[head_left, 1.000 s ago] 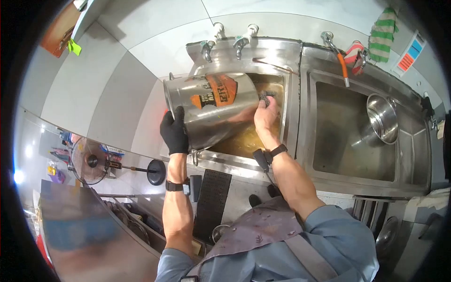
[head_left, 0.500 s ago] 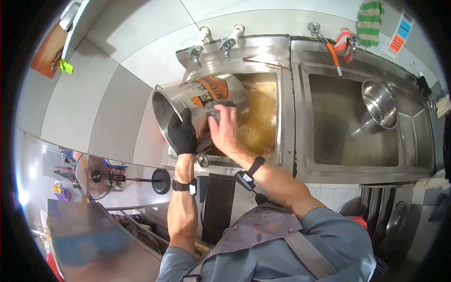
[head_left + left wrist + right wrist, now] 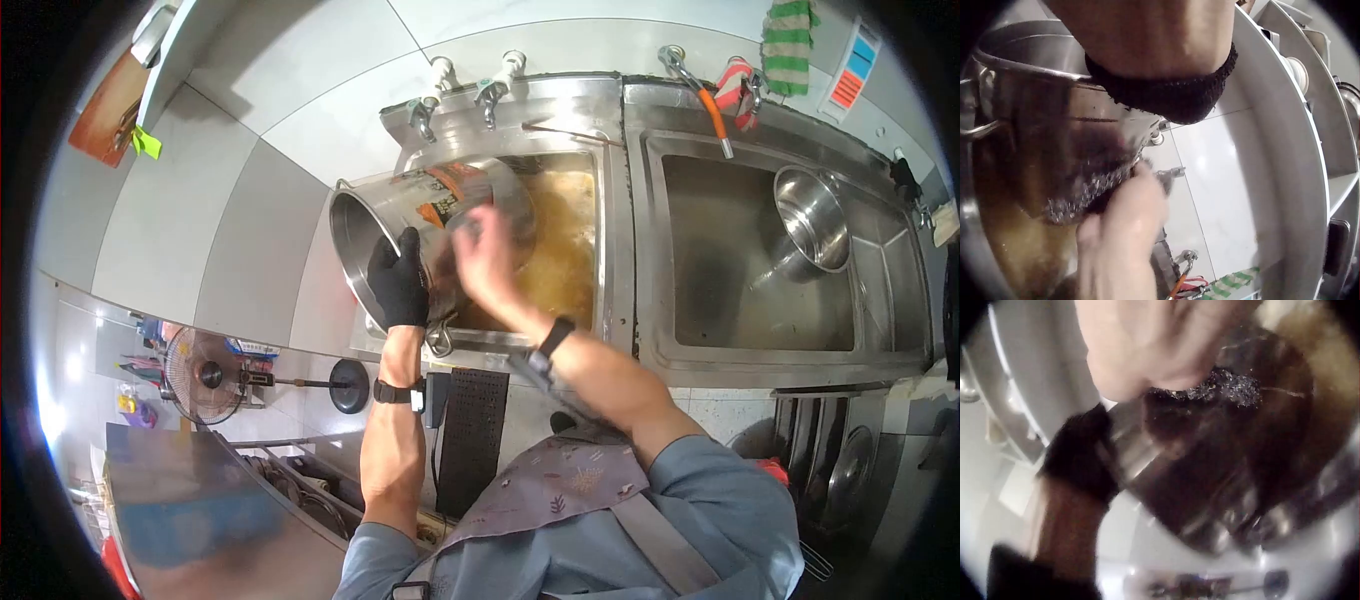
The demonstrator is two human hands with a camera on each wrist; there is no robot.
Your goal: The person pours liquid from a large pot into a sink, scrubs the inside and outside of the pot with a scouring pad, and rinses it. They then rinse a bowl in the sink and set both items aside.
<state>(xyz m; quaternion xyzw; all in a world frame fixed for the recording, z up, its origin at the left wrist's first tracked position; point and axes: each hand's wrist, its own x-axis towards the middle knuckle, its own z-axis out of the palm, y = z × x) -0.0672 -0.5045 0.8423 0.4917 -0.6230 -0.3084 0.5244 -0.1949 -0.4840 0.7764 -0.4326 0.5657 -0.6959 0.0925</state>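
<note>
The black-gloved left hand (image 3: 398,283) grips the big tilted steel stockpot (image 3: 420,235) over the murky-water sink basin (image 3: 565,255), baring its side to the steel-wool pad (image 3: 1222,387) clutched in the bare right hand (image 3: 485,260).

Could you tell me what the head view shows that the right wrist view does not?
Only the head view shows the two sinks, the taps, a steel bowl in the right basin and the person's apron. Only the right wrist view shows the steel-wool scourer closely, pressed to the pot under the right hand. Both show the tilted steel pot and the black-gloved left hand steadying it.
</note>
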